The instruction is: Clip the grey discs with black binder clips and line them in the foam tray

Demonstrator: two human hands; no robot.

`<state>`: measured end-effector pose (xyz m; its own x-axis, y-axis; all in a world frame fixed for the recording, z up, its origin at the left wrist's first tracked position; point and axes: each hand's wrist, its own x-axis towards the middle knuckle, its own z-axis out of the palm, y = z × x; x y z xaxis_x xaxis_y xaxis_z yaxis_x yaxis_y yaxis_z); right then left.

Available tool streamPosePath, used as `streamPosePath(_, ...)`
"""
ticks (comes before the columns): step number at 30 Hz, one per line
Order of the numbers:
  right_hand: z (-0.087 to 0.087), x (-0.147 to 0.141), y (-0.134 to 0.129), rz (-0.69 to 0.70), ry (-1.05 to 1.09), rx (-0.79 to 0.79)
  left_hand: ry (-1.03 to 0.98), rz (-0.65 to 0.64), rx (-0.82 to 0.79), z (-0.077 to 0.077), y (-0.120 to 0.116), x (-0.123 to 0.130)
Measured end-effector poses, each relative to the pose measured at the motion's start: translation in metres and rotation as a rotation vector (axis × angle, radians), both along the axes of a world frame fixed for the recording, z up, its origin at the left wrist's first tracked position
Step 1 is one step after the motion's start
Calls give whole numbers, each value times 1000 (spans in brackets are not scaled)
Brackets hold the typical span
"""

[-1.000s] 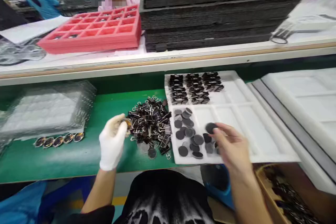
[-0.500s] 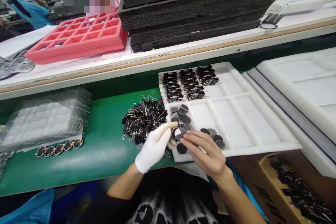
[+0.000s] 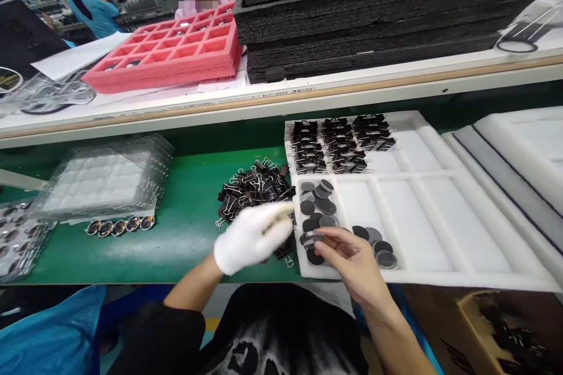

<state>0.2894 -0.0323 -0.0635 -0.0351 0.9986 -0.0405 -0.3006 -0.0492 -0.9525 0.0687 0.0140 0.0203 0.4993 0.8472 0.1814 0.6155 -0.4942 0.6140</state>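
In the head view my right hand [image 3: 349,255], bare, pinches a stack of round discs with a shiny rim [image 3: 311,238] between thumb and fingers, tilted nearly edge-on. It is over the front left compartment of a white foam tray [image 3: 407,225]. Loose dark grey discs [image 3: 325,206] lie in that compartment, and several more sit to the right of my hand. My left hand [image 3: 253,235], in a white glove, hovers at the near side of a heap of black binder clips [image 3: 255,187]. Its thumb and fingers are apart, slightly blurred, with nothing visible between them.
Rows of clipped pieces [image 3: 338,143] fill the tray's back left. Clear plastic trays [image 3: 105,179] and a row of small round shiny pieces [image 3: 119,227] lie left on the green table [image 3: 189,246]. A shelf [image 3: 185,114] behind bears pink foam [image 3: 162,70] and stacked black foam [image 3: 365,23].
My left hand has let go of the discs and moved left to the binder clips. My right hand keeps the discs, now tilted edge-on. The view has shifted slightly left.
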Motion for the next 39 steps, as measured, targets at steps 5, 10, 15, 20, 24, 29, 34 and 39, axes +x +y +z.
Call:
streamPosePath(5, -3, -2, 13, -41, 177, -108, 645, 147, 324, 17, 63, -39)
streamPosePath(10, -7, -6, 24, -136, 264, -137, 720, -67, 237, 16, 89, -56)
streamPosePath(15, -6, -9, 27, -110, 379, -167, 354, -42, 205, 14, 80, -56)
streamPosePath(20, -2, -17, 30, -53, 318, -93, -90, 285, -8, 7, 42, -21)
streamPosePath(24, 2, -22, 32, 17, 231, 10, -192, 293, -159, -8, 10, 10)
streamPosePath(29, 4, -13, 31, 127, 159, 58, -126, 160, 19, -11, -2, 6)
streamPosePath(34, 6, -5, 26, 126, 28, 183, 150, 154, 65, 0, 2, -8)
streamPosePath(39, 8, -4, 24, 83, -67, 261, 270, 44, 140, 3, 5, -1)
